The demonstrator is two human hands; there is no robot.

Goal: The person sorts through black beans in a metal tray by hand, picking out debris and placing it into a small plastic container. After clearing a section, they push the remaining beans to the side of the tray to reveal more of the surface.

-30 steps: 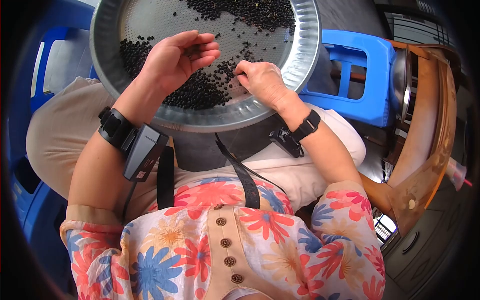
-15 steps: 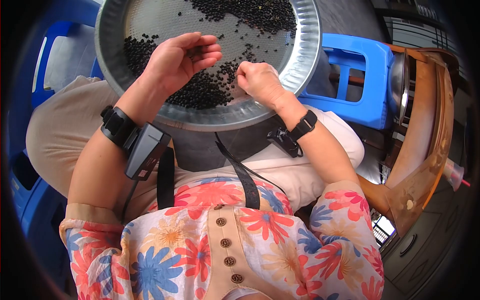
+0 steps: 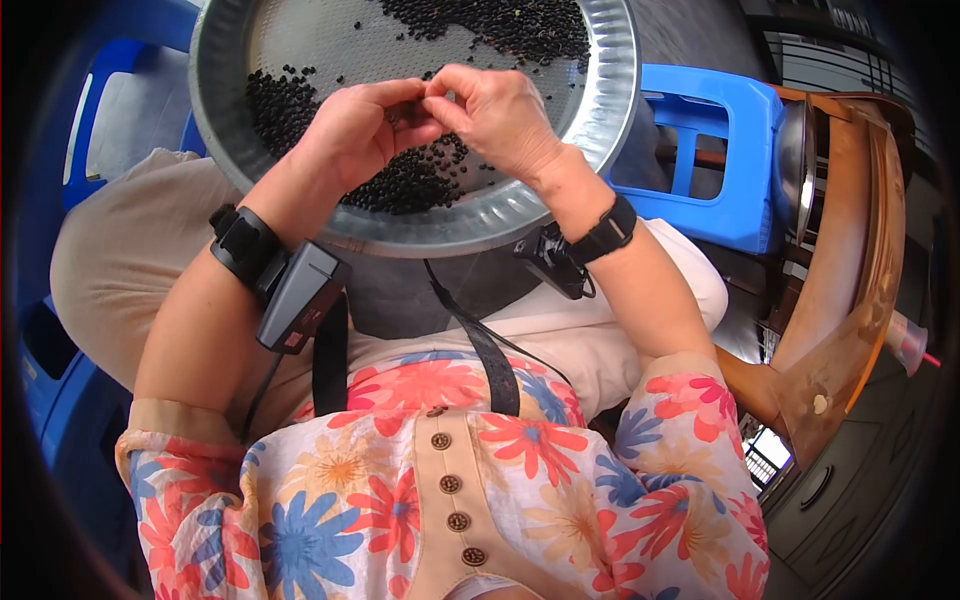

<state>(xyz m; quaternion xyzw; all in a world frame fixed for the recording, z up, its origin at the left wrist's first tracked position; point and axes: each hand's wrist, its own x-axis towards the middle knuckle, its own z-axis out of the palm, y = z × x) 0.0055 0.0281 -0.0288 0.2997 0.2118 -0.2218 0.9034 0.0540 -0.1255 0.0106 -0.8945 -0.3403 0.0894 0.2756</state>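
Observation:
A round metal pan (image 3: 222, 120) with a fluted rim holds small black beans (image 3: 405, 185) in separate heaps. Above the near heap, my left hand (image 3: 350, 130) is cupped, palm turned inward. Its fingers are curled round a few dark beans, mostly hidden. My right hand (image 3: 505, 120) meets the left fingertips, with thumb and forefinger pinched together. Whatever lies in that pinch is too small to make out. Another, larger heap of black beans (image 3: 500, 25) covers the far side of the pan.
The pan rests over my lap, near my knees. A blue plastic stool (image 3: 740, 210) stands to the right, beside a metal bowl (image 3: 797, 170) and a wooden chair (image 3: 850, 230). Blue plastic chairs (image 3: 95, 110) are at the left. Black straps and boxes hang at my wrists.
My right hand has moved up and left from the beans at the pan's near right to my left fingertips. My left hand has stayed nearly in place, still cupped.

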